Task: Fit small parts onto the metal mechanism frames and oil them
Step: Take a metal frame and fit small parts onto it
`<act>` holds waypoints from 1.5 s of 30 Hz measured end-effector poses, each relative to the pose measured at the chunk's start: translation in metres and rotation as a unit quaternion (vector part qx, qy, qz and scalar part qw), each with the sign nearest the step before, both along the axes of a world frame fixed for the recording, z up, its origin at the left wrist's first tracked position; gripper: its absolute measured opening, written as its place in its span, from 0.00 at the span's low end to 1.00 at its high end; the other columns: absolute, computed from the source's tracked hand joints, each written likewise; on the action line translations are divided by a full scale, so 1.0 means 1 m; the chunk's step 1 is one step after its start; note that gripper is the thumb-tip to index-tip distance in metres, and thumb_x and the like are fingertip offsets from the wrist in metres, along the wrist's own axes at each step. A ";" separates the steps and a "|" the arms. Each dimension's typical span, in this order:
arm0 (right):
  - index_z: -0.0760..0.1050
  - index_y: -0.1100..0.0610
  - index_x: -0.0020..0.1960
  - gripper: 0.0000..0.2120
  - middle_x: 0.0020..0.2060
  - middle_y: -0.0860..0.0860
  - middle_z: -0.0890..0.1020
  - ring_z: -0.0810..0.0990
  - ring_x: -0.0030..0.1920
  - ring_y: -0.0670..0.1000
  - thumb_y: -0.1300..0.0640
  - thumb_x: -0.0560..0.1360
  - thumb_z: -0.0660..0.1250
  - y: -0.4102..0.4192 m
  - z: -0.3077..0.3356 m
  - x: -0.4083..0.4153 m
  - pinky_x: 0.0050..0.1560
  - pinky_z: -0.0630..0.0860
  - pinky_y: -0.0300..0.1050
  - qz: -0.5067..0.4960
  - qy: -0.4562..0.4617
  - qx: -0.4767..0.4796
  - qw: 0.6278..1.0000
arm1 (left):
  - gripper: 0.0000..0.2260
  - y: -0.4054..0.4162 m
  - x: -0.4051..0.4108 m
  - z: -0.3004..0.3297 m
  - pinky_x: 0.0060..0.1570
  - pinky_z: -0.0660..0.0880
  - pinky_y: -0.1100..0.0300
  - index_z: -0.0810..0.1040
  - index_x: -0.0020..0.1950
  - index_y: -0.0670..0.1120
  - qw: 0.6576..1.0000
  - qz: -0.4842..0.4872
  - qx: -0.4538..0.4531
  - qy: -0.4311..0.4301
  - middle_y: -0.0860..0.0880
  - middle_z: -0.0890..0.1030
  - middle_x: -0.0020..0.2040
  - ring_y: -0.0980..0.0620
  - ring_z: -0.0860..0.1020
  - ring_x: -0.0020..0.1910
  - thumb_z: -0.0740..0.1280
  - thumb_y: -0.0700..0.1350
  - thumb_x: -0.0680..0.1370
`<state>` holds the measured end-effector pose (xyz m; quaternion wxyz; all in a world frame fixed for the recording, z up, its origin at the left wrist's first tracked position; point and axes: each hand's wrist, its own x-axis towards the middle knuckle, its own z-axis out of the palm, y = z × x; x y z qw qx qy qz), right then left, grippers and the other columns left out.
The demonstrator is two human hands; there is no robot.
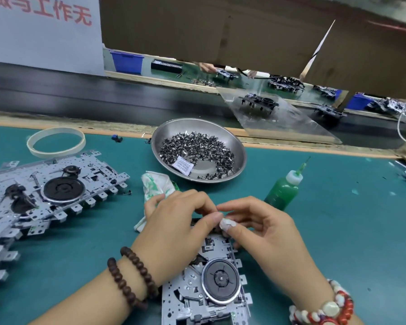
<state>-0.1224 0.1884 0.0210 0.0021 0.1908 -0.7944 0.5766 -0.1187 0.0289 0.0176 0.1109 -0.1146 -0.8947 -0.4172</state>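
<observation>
While we look down from the head camera, our left hand (pixel 174 221) and right hand (pixel 260 228) meet at lower centre, fingertips pinched together over the far end of a metal mechanism frame (pixel 211 285) that lies on the green mat (pixel 338 231). Whatever sits between the fingers is too small and blurred to name, so we cannot tell what they grip (a whitish patch shows at the right thumb). Our left wrist wears dark wooden beads (pixel 129 277), the right a red and white bracelet (pixel 326 308). At middle left a stack of frames (pixel 45 193) lies fanned out, with a ring of tape (pixel 55 141) beyond it. Upper centre holds a steel bowl (pixel 240 158) of small metal parts (pixel 197 148). A green oil bottle (pixel 284 188) stands just right of our hands, a stained cloth (pixel 157 184) just behind them.
</observation>
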 end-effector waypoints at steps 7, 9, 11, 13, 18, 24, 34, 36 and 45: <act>0.81 0.50 0.37 0.12 0.32 0.50 0.83 0.80 0.32 0.44 0.66 0.70 0.69 -0.001 0.000 0.000 0.30 0.75 0.34 -0.033 -0.057 -0.051 0.997 | 0.08 -0.001 0.002 0.003 0.63 0.59 0.52 0.72 0.34 0.62 1.000 -0.012 0.009 -0.018 0.63 0.78 0.40 0.68 0.72 0.47 0.64 0.55 0.73; 0.79 0.52 0.36 0.11 0.32 0.49 0.82 0.79 0.32 0.43 0.66 0.70 0.70 -0.001 0.000 0.000 0.28 0.73 0.33 -0.034 -0.068 -0.053 0.996 | 0.08 -0.001 0.002 0.003 0.63 0.59 0.53 0.72 0.34 0.63 1.000 -0.014 0.005 -0.013 0.64 0.77 0.40 0.69 0.71 0.48 0.65 0.54 0.73; 0.78 0.53 0.36 0.09 0.33 0.47 0.82 0.79 0.33 0.42 0.65 0.70 0.70 -0.001 0.000 0.000 0.28 0.73 0.33 -0.034 -0.069 -0.049 0.996 | 0.08 -0.001 0.002 0.003 0.62 0.59 0.53 0.72 0.33 0.63 1.000 -0.015 0.001 -0.011 0.64 0.77 0.39 0.68 0.71 0.48 0.66 0.54 0.73; 0.77 0.54 0.37 0.07 0.33 0.47 0.81 0.79 0.34 0.42 0.65 0.71 0.70 -0.001 0.000 0.000 0.29 0.73 0.34 -0.030 -0.073 -0.052 0.995 | 0.09 -0.001 0.002 0.003 0.62 0.60 0.52 0.71 0.33 0.63 1.000 -0.016 -0.002 -0.009 0.64 0.77 0.39 0.68 0.71 0.48 0.66 0.54 0.72; 0.75 0.55 0.41 0.07 0.32 0.45 0.80 0.78 0.33 0.43 0.66 0.71 0.68 -0.001 -0.001 0.000 0.28 0.73 0.34 -0.022 -0.087 -0.071 0.993 | 0.09 -0.001 0.002 0.002 0.62 0.56 0.56 0.70 0.34 0.62 1.000 -0.012 -0.015 -0.015 0.64 0.76 0.39 0.69 0.69 0.49 0.64 0.53 0.74; 0.79 0.46 0.40 0.14 0.36 0.45 0.82 0.79 0.37 0.43 0.65 0.70 0.71 0.000 -0.002 0.001 0.32 0.74 0.34 -0.012 -0.033 -0.010 0.999 | 0.08 -0.001 0.001 0.002 0.59 0.56 0.62 0.72 0.34 0.59 0.999 0.006 0.009 -0.037 0.64 0.76 0.39 0.72 0.69 0.46 0.64 0.52 0.74; 0.80 0.51 0.36 0.08 0.33 0.46 0.83 0.77 0.33 0.40 0.63 0.70 0.71 0.002 -0.001 -0.001 0.30 0.72 0.33 -0.066 -0.047 0.000 0.997 | 0.06 -0.001 0.001 0.000 0.59 0.56 0.63 0.74 0.37 0.58 0.999 0.001 0.016 -0.033 0.64 0.77 0.40 0.70 0.70 0.48 0.62 0.54 0.74; 0.80 0.53 0.35 0.08 0.32 0.48 0.82 0.76 0.32 0.41 0.64 0.70 0.71 0.002 -0.001 -0.001 0.28 0.71 0.32 -0.058 -0.109 -0.029 0.992 | 0.06 -0.001 0.002 -0.001 0.58 0.56 0.62 0.73 0.37 0.59 1.000 -0.001 0.008 -0.021 0.64 0.76 0.41 0.71 0.69 0.48 0.62 0.54 0.74; 0.80 0.53 0.34 0.08 0.37 0.58 0.80 0.71 0.30 0.45 0.63 0.70 0.71 -0.001 -0.002 0.001 0.28 0.69 0.33 -0.030 -0.150 -0.010 0.988 | 0.09 0.000 0.002 -0.001 0.58 0.61 0.56 0.71 0.34 0.59 1.000 -0.005 0.015 0.009 0.59 0.75 0.39 0.65 0.71 0.46 0.65 0.49 0.74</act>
